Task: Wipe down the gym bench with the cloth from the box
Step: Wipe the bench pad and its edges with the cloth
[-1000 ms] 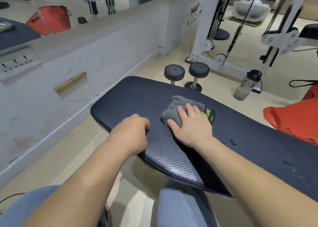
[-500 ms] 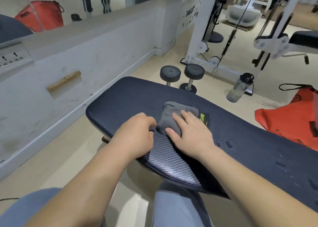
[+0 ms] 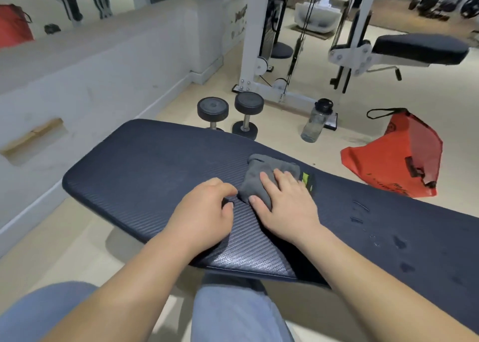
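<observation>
A dark navy padded gym bench [image 3: 145, 170] stretches from the left to the lower right. On its middle lies a bunched grey cloth [image 3: 261, 172] with a yellow-green tag. My right hand [image 3: 285, 207] lies flat on the cloth, fingers spread, pressing it to the pad. My left hand [image 3: 204, 217] rests curled on the bench just left of the cloth, its fingertips near the cloth's edge. Wet spots and streaks [image 3: 359, 213] show on the pad to the right.
Two black dumbbells [image 3: 229, 113] stand on the floor behind the bench, with a clear water bottle [image 3: 316, 120] and a red bag [image 3: 396, 157] to the right. A white cable machine [image 3: 255, 43] and a low white wall [image 3: 90, 87] border the area.
My right hand has slid the cloth a little to the right along the pad. My left hand has crept closer to the cloth. The view has shifted left and down.
</observation>
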Demonstrator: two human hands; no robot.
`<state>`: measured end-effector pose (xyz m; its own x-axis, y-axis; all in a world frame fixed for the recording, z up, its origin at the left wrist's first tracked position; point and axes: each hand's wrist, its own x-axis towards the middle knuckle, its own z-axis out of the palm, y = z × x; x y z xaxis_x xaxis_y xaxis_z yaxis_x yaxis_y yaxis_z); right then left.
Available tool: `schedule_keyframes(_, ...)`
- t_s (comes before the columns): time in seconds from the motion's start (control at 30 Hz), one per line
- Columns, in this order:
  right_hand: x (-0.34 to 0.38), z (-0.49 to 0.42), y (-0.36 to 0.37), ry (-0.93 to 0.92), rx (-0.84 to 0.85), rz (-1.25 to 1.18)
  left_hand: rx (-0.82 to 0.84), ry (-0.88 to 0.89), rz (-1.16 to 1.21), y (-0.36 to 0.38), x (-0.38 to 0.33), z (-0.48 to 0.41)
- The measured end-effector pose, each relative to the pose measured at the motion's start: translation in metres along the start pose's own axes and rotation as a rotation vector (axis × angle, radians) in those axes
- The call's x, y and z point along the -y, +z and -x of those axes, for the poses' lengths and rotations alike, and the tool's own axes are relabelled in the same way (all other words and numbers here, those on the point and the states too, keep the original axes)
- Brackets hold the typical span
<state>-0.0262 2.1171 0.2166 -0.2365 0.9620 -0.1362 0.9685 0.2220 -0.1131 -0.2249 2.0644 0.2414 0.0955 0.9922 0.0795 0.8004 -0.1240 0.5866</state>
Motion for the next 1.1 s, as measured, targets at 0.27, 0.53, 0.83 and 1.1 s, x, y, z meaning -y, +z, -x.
schedule_keyframes(0.27,-0.054,0.04,-0.003,-0.326,0.084,0.018,-0.073,-0.001,-0.007,0.01,-0.005,-0.007)
schedule_keyframes(0.53,-0.001,0.014,0.004,-0.063,0.019,-0.009,-0.108,0.015,-0.016,0.012,-0.003,-0.013)
schedule_keyframes(0.83,-0.004,-0.01,-0.021,-0.255,0.187,-0.117,-0.113,0.122,-0.064,0.018,-0.001,-0.013)
schedule_keyframes(1.1,-0.08,-0.045,-0.061,0.136,0.043,-0.311,0.288,0.146,-0.399,0.049,-0.038,-0.025)
